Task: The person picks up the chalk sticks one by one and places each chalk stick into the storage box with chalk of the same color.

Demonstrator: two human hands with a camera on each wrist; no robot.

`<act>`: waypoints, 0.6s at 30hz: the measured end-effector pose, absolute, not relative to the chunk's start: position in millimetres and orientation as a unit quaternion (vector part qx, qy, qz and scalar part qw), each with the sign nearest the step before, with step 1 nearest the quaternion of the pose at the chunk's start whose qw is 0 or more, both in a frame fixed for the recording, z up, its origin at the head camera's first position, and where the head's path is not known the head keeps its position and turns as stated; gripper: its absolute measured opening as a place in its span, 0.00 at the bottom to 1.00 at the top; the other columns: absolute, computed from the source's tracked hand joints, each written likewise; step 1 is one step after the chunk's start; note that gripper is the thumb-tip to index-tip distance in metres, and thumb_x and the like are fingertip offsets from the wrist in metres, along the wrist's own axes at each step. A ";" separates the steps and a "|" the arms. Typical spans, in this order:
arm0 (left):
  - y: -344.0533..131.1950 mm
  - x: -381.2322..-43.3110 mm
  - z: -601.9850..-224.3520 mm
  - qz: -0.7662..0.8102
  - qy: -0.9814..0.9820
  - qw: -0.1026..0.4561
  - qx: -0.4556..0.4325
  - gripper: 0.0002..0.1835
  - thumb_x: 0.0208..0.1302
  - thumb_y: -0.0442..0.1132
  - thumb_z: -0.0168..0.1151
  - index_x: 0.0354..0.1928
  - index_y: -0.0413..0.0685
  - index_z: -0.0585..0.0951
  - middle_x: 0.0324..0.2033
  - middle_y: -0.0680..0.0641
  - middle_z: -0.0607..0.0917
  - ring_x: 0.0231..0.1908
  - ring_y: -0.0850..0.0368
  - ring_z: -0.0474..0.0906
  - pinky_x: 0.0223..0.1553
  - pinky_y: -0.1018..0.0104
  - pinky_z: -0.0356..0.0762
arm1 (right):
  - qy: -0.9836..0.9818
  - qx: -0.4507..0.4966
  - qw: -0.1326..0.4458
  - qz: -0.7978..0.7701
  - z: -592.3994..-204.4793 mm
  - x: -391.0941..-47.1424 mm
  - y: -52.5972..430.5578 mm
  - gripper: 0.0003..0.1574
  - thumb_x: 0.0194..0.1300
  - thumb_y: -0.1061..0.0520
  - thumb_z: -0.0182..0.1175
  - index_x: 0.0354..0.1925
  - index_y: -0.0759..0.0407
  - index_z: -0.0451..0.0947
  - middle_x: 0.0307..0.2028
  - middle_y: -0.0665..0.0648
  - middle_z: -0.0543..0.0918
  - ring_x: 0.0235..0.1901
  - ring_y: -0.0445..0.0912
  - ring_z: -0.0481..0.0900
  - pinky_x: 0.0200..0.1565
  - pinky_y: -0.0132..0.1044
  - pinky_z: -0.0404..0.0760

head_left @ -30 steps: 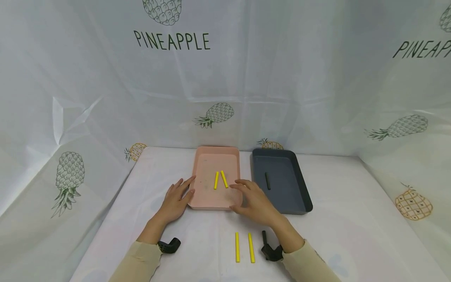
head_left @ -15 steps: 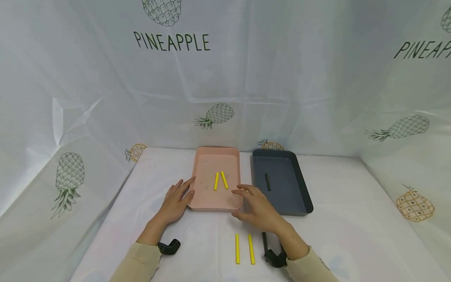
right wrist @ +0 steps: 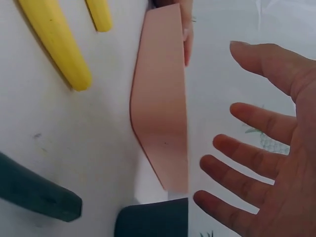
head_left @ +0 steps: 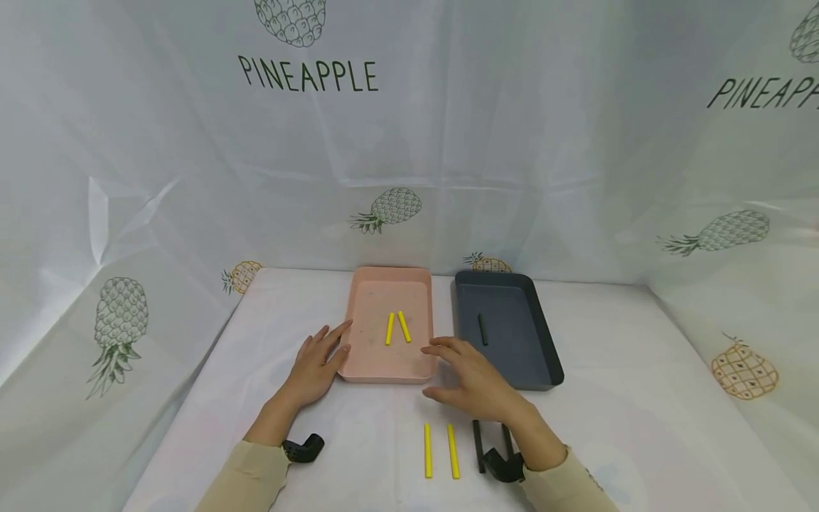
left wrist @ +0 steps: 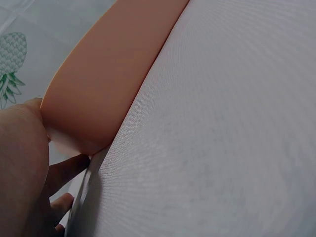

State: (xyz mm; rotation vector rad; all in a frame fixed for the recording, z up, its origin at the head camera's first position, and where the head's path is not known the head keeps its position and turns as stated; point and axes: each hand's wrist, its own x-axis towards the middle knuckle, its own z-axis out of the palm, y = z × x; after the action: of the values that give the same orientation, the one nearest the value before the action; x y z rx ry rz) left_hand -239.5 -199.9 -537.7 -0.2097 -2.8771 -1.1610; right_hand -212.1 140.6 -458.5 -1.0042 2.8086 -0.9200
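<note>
My left hand (head_left: 314, 365) rests against the left side of a shallow pink tray (head_left: 388, 370), its fingers extended along the edge. In the left wrist view, the thumb is at the rim of the tray and other fingers show below its corner. Spread and holding nothing, my right hand (head_left: 473, 379) hovers near the tray's lower right corner, in front of a dark grey tray (head_left: 515, 366). In the right wrist view its fingers (right wrist: 247, 155) are apart. Two short yellow sticks (head_left: 389, 329) lie inside the pink tray; a short dark stick (head_left: 483, 330) is in the grey one.
On the white cloth (head_left: 377, 441) nearer me lie two longer yellow sticks (head_left: 428, 451). Beside them are two dark sticks (head_left: 478, 446), partly behind the right wrist camera (head_left: 503, 466). A pineapple-print curtain (head_left: 544, 142) hangs behind the trays.
My right hand has drawn slightly back from the pink tray, towards me and to the right. A second dark stick now shows by its wrist. The left hand stays on the tray's edge.
</note>
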 end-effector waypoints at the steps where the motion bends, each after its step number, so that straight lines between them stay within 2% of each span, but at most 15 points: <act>1: -199.9 -239.6 -537.7 -0.374 -0.925 0.015 -0.066 0.29 0.80 0.60 0.48 0.79 0.74 0.62 0.79 0.47 0.66 0.82 0.37 0.48 0.80 0.35 0.32 | 0.900 -0.325 0.010 -0.290 -457.6 -211.7 141.3 0.41 0.62 0.43 0.75 0.70 0.47 0.73 0.72 0.57 0.72 0.71 0.55 0.71 0.67 0.59 0.77; 10: -201.6 -239.0 -536.6 -0.375 -0.925 0.008 -0.063 0.29 0.80 0.61 0.47 0.80 0.74 0.61 0.79 0.46 0.66 0.82 0.37 0.46 0.81 0.35 0.30 | 0.903 -0.338 0.011 -0.264 -450.5 -208.9 144.0 0.40 0.64 0.39 0.73 0.70 0.45 0.73 0.70 0.52 0.74 0.69 0.52 0.74 0.65 0.56 0.79; 18: -201.9 -240.0 -537.3 -0.378 -0.923 0.013 -0.072 0.29 0.81 0.60 0.46 0.80 0.73 0.62 0.79 0.46 0.66 0.82 0.36 0.47 0.80 0.35 0.32 | 0.902 -0.331 0.031 -0.274 -445.4 -205.6 145.8 0.40 0.64 0.39 0.72 0.70 0.45 0.73 0.70 0.50 0.74 0.70 0.52 0.73 0.65 0.56 0.79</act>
State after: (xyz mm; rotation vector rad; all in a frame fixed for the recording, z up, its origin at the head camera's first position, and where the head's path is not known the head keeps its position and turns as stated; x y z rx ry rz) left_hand -240.0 -201.9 -537.3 -0.2233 -2.8760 -1.1766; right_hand -205.6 145.8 -445.4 -1.0207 2.7812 -0.8433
